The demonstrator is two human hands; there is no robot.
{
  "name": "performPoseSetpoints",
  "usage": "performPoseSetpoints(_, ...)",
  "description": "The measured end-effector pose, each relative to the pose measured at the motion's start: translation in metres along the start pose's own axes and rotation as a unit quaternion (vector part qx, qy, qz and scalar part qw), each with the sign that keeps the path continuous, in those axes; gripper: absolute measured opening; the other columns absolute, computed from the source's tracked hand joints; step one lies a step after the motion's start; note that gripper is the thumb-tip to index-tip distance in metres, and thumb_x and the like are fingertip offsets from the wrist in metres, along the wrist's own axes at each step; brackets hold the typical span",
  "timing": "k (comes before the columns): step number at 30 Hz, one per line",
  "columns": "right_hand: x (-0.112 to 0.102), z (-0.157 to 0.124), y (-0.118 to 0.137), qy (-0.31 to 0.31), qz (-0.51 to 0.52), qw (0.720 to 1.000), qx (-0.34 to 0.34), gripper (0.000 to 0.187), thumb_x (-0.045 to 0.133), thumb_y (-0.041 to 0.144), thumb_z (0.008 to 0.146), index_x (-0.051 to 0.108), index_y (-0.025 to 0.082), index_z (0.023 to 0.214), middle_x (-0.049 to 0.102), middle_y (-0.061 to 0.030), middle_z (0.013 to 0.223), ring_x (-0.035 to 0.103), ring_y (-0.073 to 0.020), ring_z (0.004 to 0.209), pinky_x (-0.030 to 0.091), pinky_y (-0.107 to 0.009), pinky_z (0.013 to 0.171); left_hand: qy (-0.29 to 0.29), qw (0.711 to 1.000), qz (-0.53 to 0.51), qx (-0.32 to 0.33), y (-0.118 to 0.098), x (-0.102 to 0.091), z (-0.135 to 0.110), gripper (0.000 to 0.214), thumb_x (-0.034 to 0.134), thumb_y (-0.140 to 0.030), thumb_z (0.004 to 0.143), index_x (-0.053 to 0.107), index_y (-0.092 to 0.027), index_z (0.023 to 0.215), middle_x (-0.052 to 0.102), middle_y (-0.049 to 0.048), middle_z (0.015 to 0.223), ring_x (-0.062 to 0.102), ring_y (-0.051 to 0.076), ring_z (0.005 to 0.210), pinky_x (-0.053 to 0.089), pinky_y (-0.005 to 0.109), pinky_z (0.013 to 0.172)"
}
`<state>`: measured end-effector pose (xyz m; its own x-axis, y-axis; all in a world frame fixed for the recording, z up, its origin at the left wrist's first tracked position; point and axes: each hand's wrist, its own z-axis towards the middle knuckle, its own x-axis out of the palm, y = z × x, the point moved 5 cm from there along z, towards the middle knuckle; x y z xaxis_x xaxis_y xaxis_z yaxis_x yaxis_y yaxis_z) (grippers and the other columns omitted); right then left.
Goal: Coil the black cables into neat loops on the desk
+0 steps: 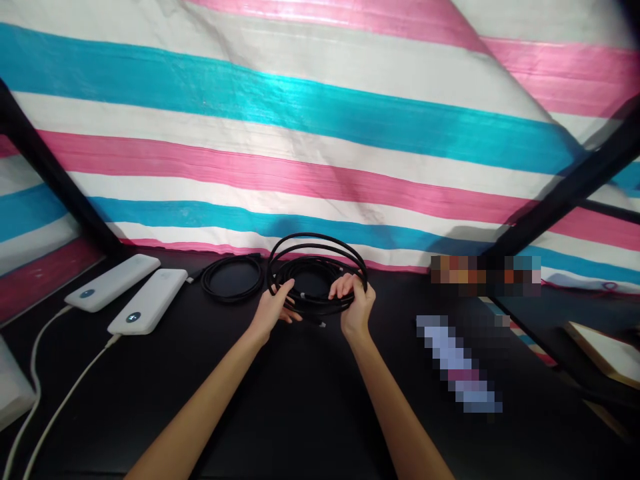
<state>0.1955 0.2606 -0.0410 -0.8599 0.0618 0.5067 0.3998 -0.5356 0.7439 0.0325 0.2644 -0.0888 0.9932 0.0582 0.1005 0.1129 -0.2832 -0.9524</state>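
Note:
Both my hands hold a loose coil of black cable point(316, 283) just above the black tabletop. My left hand point(273, 310) grips its lower left side, with the fingers hooked over the loops. My right hand point(354, 300) clasps the right side of the coil. A short cable end with a small connector point(317, 323) hangs below the loops. To the left, a smaller, neatly wound coil of black cable point(232, 279) lies flat on the table, apart from my left hand.
Two white power banks point(113, 282) point(147, 301) lie at the left, with white cables point(55, 413) trailing toward the front. A pink, white and blue striped tarp point(280, 133) forms the backdrop. Pixelated blurred objects point(457, 363) lie at the right, beside a pale board point(605, 353).

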Motion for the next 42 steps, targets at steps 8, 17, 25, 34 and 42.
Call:
performPoseSetpoints(8,0.016,-0.006,-0.001,0.067,0.048,0.996,0.045,0.041,0.056,0.037,0.082,0.046,0.020,0.046,0.045,0.0015,0.052,0.049,-0.0135,0.056,0.041,-0.028,0.054,0.156,0.980,-0.035,-0.120,0.027,0.020,-0.001,0.058,0.047,-0.065,0.075,0.062,-0.011,0.088,0.070,0.0128,0.073,0.067,0.020,0.063,0.049,0.026,0.057)
performPoseSetpoints(17,0.034,-0.018,-0.013,0.146,0.037,0.977,0.150,0.050,0.054,0.049,0.083,0.049,0.020,0.043,0.047,-0.0001,0.051,0.056,-0.0172,0.064,0.046,-0.034,0.071,0.034,0.975,-0.217,0.023,0.002,0.003,0.008,0.018,0.064,-0.030,0.069,0.063,-0.013,0.077,0.070,0.0058,0.072,0.063,0.014,0.062,0.047,0.024,0.064)
performPoseSetpoints(25,0.010,-0.007,-0.021,0.056,-0.074,0.982,0.164,0.028,0.066,0.041,0.075,0.061,0.017,0.062,0.057,0.0004,0.061,0.058,-0.0144,0.064,0.049,-0.030,0.069,0.041,0.968,-0.227,0.103,-0.018,-0.002,0.001,0.028,0.062,-0.042,0.072,0.050,-0.018,0.078,0.056,-0.0055,0.049,0.064,0.015,0.053,0.046,0.022,0.056)
performPoseSetpoints(34,-0.022,0.009,-0.028,-0.020,-0.247,0.958,0.146,0.073,0.076,0.043,0.060,0.048,0.022,0.124,0.060,-0.0045,0.097,0.063,-0.0168,0.074,0.054,-0.026,0.052,-0.002,0.991,0.078,0.109,-0.009,-0.017,0.013,0.027,0.056,-0.044,0.076,0.044,-0.020,0.071,0.042,-0.0102,0.036,0.048,0.011,0.029,0.029,0.019,0.034)
performPoseSetpoints(42,-0.008,0.000,-0.013,0.101,-0.492,0.864,-0.019,0.044,0.067,0.047,0.072,0.063,0.030,0.113,0.062,-0.0024,0.100,0.062,-0.0171,0.080,0.049,-0.030,0.070,-0.022,0.972,0.199,0.123,-0.009,-0.012,0.006,0.018,0.051,-0.034,0.079,0.049,-0.020,0.068,0.043,-0.0089,0.038,0.042,0.009,0.030,0.033,0.020,0.040)
